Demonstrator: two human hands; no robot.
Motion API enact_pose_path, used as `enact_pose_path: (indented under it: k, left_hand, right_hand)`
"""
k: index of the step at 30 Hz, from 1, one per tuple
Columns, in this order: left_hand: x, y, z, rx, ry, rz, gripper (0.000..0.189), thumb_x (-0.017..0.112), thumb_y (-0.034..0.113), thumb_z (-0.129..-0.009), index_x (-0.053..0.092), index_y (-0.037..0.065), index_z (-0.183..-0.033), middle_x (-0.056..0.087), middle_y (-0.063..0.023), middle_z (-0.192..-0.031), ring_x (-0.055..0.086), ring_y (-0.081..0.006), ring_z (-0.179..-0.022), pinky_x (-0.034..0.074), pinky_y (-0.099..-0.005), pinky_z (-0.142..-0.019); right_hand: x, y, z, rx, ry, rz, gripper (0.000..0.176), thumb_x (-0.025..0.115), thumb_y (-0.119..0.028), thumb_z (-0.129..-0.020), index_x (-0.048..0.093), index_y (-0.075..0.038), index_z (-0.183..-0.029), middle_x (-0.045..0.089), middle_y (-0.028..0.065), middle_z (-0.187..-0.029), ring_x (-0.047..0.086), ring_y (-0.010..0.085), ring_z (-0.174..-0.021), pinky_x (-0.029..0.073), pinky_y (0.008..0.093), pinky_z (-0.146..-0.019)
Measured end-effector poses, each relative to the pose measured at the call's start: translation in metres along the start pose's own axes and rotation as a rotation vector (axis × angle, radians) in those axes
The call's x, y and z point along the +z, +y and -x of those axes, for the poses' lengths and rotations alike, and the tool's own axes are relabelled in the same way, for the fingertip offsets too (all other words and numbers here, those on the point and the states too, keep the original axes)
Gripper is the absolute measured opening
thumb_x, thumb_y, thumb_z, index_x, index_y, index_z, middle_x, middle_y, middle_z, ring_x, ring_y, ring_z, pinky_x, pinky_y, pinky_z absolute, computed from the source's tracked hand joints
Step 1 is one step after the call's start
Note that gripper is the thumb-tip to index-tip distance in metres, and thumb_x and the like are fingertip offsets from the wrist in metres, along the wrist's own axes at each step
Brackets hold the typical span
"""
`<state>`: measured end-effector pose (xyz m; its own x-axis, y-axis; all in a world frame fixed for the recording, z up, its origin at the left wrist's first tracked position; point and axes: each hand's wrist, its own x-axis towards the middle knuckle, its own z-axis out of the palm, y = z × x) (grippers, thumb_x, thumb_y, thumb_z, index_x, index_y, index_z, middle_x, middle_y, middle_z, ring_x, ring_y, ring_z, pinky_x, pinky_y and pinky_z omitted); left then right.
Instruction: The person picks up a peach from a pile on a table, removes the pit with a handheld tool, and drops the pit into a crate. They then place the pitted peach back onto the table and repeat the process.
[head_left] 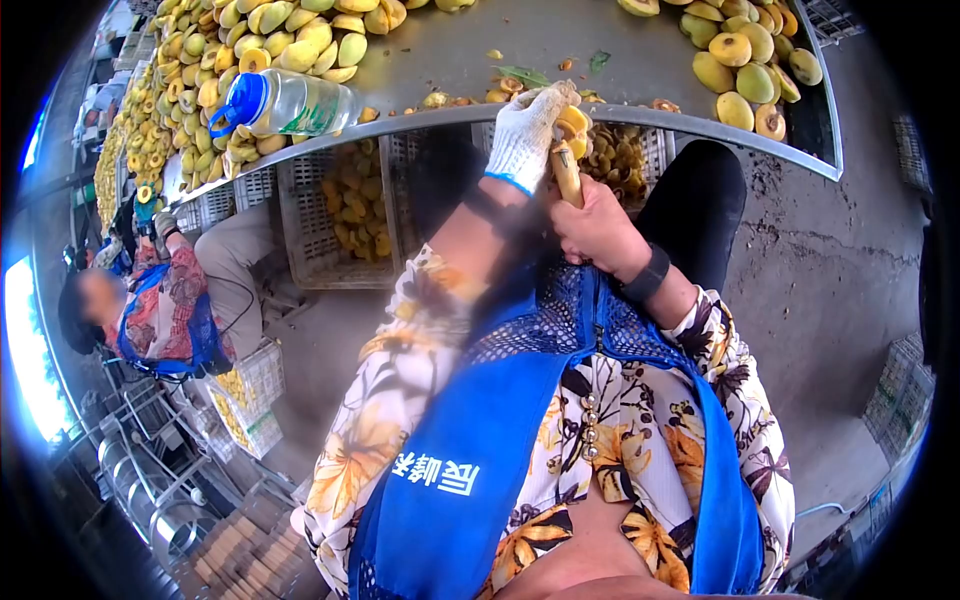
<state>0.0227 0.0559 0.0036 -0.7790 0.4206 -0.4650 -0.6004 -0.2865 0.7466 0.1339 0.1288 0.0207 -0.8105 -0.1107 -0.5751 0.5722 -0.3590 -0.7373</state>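
Observation:
My left hand (532,130), in a white knitted glove with a blue cuff, holds a yellow fruit piece (574,128) at the near edge of the metal table (440,62). My bare right hand (602,228) is closed around the wooden handle (567,178) of a small tool, whose upper end meets the fruit; its working tip is hidden. Small fruit scraps and a green leaf (524,75) lie on the metal just beyond the glove. Below the hands, a crate (655,150) holds brownish-yellow pieces.
Piles of yellow-green fruit (285,40) and halves (745,65) lie on the table's left and right. A blue-capped clear bottle (300,103) rests on its side by the table edge. Under the table is a fruit crate (345,272). Another person (170,310) sits at the left.

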Motion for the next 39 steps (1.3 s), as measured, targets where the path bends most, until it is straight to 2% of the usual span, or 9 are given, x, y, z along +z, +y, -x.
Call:
enact_pose_path:
  k: [8,13,16,19,24,29,35,37,39]
  left_hand:
    - [0.008,0.006,0.006,0.022,-0.036,0.032,0.028,0.056,0.031,-0.088,0.054,0.003,-0.089,0.060,-0.0119,-0.067,0.055,-0.0185,-0.049,0.047,-0.0279,-0.044]
    - [-0.051,0.039,0.015,0.152,-0.023,0.183,0.029,0.050,0.031,-0.090,0.053,0.002,-0.093,0.061,-0.0108,-0.078,0.060,-0.0186,-0.065,0.050,-0.0299,-0.055]
    - [-0.131,0.068,0.028,0.552,0.477,-0.947,0.037,0.064,0.036,-0.080,0.061,0.004,-0.098,0.064,-0.0105,-0.085,0.063,-0.0224,-0.081,0.050,-0.0302,-0.072]
    - [-0.136,0.102,0.028,0.584,0.731,-1.408,0.037,0.067,0.033,-0.078,0.066,0.001,-0.097,0.065,-0.0149,-0.098,0.063,-0.0252,-0.086,0.048,-0.0323,-0.080]
    - [0.009,0.107,-0.035,0.823,0.263,-1.615,0.046,0.057,0.049,-0.079,0.063,0.011,-0.105,0.063,-0.0122,-0.103,0.061,-0.0292,-0.093,0.048,-0.0368,-0.078]
    - [0.121,0.046,-0.145,0.708,-0.043,-1.860,0.049,0.054,0.051,-0.079,0.055,0.014,-0.110,0.057,-0.0208,-0.105,0.057,-0.0367,-0.096,0.048,-0.0436,-0.079]
    - [0.124,0.010,-0.196,0.693,-0.193,-1.749,0.033,0.061,0.032,-0.073,0.064,0.008,-0.095,0.064,-0.0168,-0.093,0.060,-0.0323,-0.084,0.048,-0.0384,-0.079]
    - [0.114,0.025,-0.168,0.531,-0.387,-1.299,0.041,0.067,0.026,-0.068,0.063,0.009,-0.106,0.064,-0.0153,-0.095,0.061,-0.0301,-0.090,0.048,-0.0334,-0.082]
    - [0.112,0.041,-0.114,0.689,-0.382,-1.389,0.046,0.067,0.020,-0.068,0.059,0.008,-0.111,0.060,-0.0152,-0.107,0.062,-0.0280,-0.091,0.047,-0.0324,-0.085]
  right_hand:
    - [-0.025,-0.002,-0.005,0.178,-0.444,-0.538,0.015,0.053,-0.003,-0.082,0.046,-0.007,-0.095,0.038,-0.0031,-0.054,0.034,0.0065,-0.036,0.032,0.0231,-0.034]
    - [-0.024,-0.005,0.000,-0.026,-0.344,-0.049,0.011,0.055,-0.006,-0.083,0.052,-0.002,-0.093,0.047,-0.0001,-0.058,0.043,0.0072,-0.039,0.036,0.0207,-0.037]
    - [-0.032,0.004,-0.006,-0.484,0.062,0.739,0.023,0.060,-0.016,-0.077,0.053,0.003,-0.088,0.058,0.0160,-0.066,0.059,0.0254,-0.057,0.046,0.0349,-0.055]
    - [-0.042,0.007,-0.007,-0.345,0.144,0.843,0.026,0.060,-0.020,-0.077,0.054,0.003,-0.088,0.057,0.0219,-0.070,0.058,0.0342,-0.065,0.046,0.0395,-0.062]
    - [-0.050,0.003,-0.001,-0.489,0.328,0.631,0.024,0.063,-0.019,-0.078,0.052,0.002,-0.083,0.055,0.0207,-0.066,0.056,0.0355,-0.060,0.045,0.0375,-0.057]
    - [-0.068,-0.004,0.022,-0.460,0.505,0.674,0.020,0.062,-0.016,-0.079,0.052,0.002,-0.082,0.052,0.0175,-0.061,0.054,0.0222,-0.054,0.044,0.0336,-0.053]
    - [-0.090,-0.007,0.055,-0.434,0.636,0.482,0.017,0.062,-0.014,-0.079,0.057,-0.001,-0.088,0.059,0.0077,-0.073,0.055,0.0128,-0.067,0.047,0.0275,-0.065]
    - [-0.103,-0.011,0.044,-0.521,0.785,0.537,0.018,0.061,-0.013,-0.079,0.057,0.001,-0.089,0.058,0.0062,-0.070,0.056,0.0134,-0.065,0.047,0.0277,-0.063]
    - [-0.111,-0.025,0.027,-0.548,0.743,0.324,0.025,0.058,-0.014,-0.082,0.053,0.001,-0.101,0.054,0.0020,-0.062,0.048,0.0081,-0.046,0.038,0.0216,-0.041]
